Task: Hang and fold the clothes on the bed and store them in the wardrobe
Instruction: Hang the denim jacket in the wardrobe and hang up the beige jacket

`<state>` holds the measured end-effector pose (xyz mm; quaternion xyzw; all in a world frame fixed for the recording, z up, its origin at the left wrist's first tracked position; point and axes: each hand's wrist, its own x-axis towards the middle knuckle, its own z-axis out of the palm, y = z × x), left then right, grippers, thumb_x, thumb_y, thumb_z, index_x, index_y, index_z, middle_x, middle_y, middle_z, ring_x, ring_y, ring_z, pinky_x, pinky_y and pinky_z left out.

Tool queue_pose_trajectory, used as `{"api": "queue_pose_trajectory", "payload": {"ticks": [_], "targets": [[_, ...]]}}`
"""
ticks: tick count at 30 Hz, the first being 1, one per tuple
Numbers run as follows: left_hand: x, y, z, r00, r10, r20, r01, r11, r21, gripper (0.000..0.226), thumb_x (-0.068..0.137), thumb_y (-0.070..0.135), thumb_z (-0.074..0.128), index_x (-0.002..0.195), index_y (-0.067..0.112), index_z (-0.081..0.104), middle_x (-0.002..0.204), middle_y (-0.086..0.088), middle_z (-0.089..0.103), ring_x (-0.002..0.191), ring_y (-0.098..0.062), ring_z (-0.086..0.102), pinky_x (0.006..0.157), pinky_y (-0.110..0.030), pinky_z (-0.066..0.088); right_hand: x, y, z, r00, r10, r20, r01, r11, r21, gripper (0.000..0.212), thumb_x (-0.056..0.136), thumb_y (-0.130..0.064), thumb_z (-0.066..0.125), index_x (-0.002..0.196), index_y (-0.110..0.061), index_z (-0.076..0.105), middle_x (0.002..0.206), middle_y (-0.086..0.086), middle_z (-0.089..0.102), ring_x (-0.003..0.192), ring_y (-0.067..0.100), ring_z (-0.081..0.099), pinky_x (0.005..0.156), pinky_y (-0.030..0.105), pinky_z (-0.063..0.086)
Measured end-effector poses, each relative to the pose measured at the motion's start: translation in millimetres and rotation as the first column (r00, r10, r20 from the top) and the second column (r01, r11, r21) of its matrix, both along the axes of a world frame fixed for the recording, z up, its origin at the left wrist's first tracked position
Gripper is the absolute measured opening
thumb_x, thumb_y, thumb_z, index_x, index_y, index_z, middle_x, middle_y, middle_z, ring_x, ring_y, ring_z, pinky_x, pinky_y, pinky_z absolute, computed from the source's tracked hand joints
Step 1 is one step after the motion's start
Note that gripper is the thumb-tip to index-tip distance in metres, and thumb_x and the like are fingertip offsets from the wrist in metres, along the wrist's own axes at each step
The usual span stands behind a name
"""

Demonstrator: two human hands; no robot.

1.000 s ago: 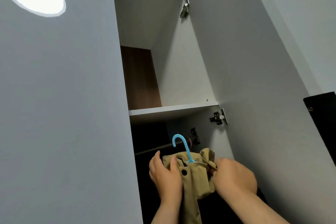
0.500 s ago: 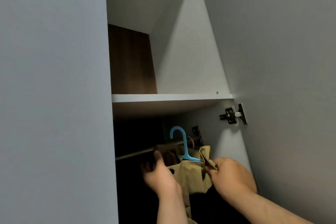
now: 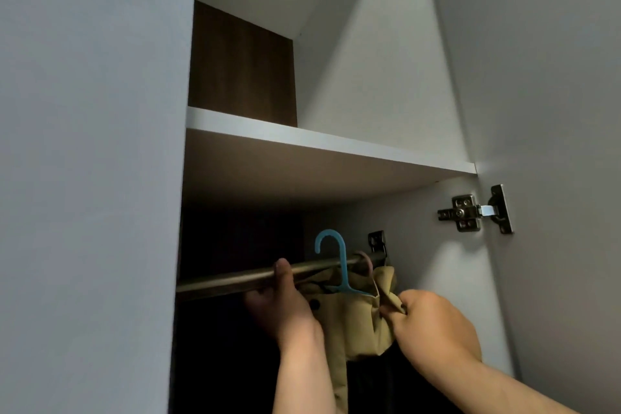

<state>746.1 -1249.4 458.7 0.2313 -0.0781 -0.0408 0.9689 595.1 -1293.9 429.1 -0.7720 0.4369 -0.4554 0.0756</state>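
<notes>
Khaki garment point(image 3: 349, 323) on a blue hanger point(image 3: 346, 289) sits just under the wardrobe rail point(image 3: 228, 281), below the white shelf point(image 3: 319, 141); the hook rises above the rail, and we can't tell if it's hooked on. We see the left hand point(image 3: 285, 307) gripping the rail with the thumb across its front, and the right hand point(image 3: 433, 326) pinching the garment's upper edge. The hands are apart, with the garment between them.
</notes>
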Motion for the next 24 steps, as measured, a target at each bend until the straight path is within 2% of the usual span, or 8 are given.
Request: {"api": "queue_pose_trajectory", "payload": {"ticks": [4, 9, 12, 14, 20, 22, 23, 24], "targets": [[9.6, 0.7, -3.5, 0.997, -0.031, 0.066, 0.032, 0.999, -0.011, 0.033, 0.086, 0.015, 0.071, 0.108, 0.029, 0.05, 0.104, 0.004, 0.063, 0.089, -0.009, 0.061, 0.086, -0.033, 0.049, 7.1, -1.0, 0.9, 1.0, 0.001, 0.01, 0.0, 1.0, -0.029, 0.026, 0.09, -0.044, 0.056, 0.069, -0.028, 0.06, 0.062, -0.01, 0.059, 0.058, 0.009, 0.054, 0.048, 0.023, 0.038], [11.1, 6.5, -10.6, 0.993, -0.036, 0.109, 0.033, 0.999, 0.03, 0.026, 0.086, 0.017, 0.07, 0.101, 0.031, 0.054, 0.095, 0.01, 0.061, 0.099, -0.016, 0.06, 0.092, -0.036, 0.048, 22.8, 6.9, -7.7, 0.993, 0.106, -0.041, -0.104, 0.993, 0.053, 0.028, 0.087, -0.05, 0.058, 0.075, -0.025, 0.062, 0.07, -0.01, 0.061, 0.066, 0.012, 0.056, 0.057, 0.025, 0.044], [9.8, 7.0, -11.0, 0.99, 0.018, 0.138, -0.024, 0.999, 0.038, 0.034, 0.088, 0.015, 0.067, 0.12, 0.017, 0.054, 0.106, 0.0, 0.063, 0.097, -0.015, 0.06, 0.088, -0.033, 0.046, 22.1, 6.6, -15.1, 0.986, 0.128, -0.104, -0.117, 0.987, 0.108, 0.031, 0.088, -0.051, 0.059, 0.072, -0.025, 0.06, 0.071, -0.011, 0.06, 0.067, 0.008, 0.055, 0.053, 0.023, 0.039], [10.2, 6.6, -11.4, 0.991, 0.032, 0.127, -0.037, 0.999, 0.036, 0.038, 0.088, 0.016, 0.067, 0.124, 0.017, 0.053, 0.106, 0.001, 0.062, 0.099, -0.016, 0.06, 0.089, -0.034, 0.047, 19.3, 6.7, -15.6, 0.984, 0.138, -0.115, -0.124, 0.985, 0.123, 0.031, 0.087, -0.052, 0.06, 0.072, -0.024, 0.06, 0.069, -0.011, 0.058, 0.065, 0.005, 0.052, 0.05, 0.022, 0.034], [11.0, 5.7, -13.7, 0.986, 0.043, 0.163, -0.056, 0.996, 0.076, 0.041, 0.09, 0.015, 0.065, 0.129, 0.017, 0.051, 0.112, -0.002, 0.062, 0.109, -0.02, 0.06, 0.1, -0.041, 0.048, 12.6, 8.7, -18.4, 0.968, 0.238, -0.083, -0.223, 0.962, 0.158, 0.029, 0.077, -0.051, 0.071, 0.072, -0.023, 0.067, 0.067, -0.006, 0.065, 0.067, 0.008, 0.06, 0.058, 0.027, 0.047], [10.5, 7.2, -15.1, 0.984, 0.038, 0.174, -0.052, 0.996, 0.079, 0.041, 0.091, 0.014, 0.063, 0.13, 0.016, 0.05, 0.113, -0.002, 0.062, 0.109, -0.02, 0.06, 0.1, -0.039, 0.047, 4.9, 4.0, -25.4, 0.921, 0.389, -0.01, -0.38, 0.905, 0.191, 0.013, 0.076, -0.04, 0.076, 0.073, -0.028, 0.071, 0.071, -0.009, 0.069, 0.07, 0.004, 0.063, 0.064, 0.023, 0.05], [10.6, 8.0, -15.0, 0.983, 0.032, 0.18, -0.047, 0.996, 0.079, 0.041, 0.092, 0.014, 0.062, 0.131, 0.016, 0.05, 0.114, -0.003, 0.062, 0.107, -0.02, 0.06, 0.098, -0.037, 0.047, -0.4, 4.2, -28.6, 0.866, 0.495, 0.064, -0.496, 0.838, 0.228, 0.002, 0.078, -0.033, 0.076, 0.078, -0.033, 0.073, 0.077, -0.014, 0.072, 0.076, 0.001, 0.066, 0.071, 0.021, 0.051], [10.3, 8.9, -15.0, 0.983, 0.023, 0.183, -0.037, 0.997, 0.072, 0.041, 0.092, 0.014, 0.062, 0.132, 0.016, 0.049, 0.114, -0.004, 0.062, 0.104, -0.019, 0.061, 0.095, -0.035, 0.048, -6.1, 7.7, -30.8, 0.793, 0.593, 0.138, -0.607, 0.748, 0.269, 0.012, 0.081, -0.025, 0.074, 0.084, -0.037, 0.075, 0.085, -0.019, 0.073, 0.084, -0.002, 0.067, 0.079, 0.019, 0.051]]}}
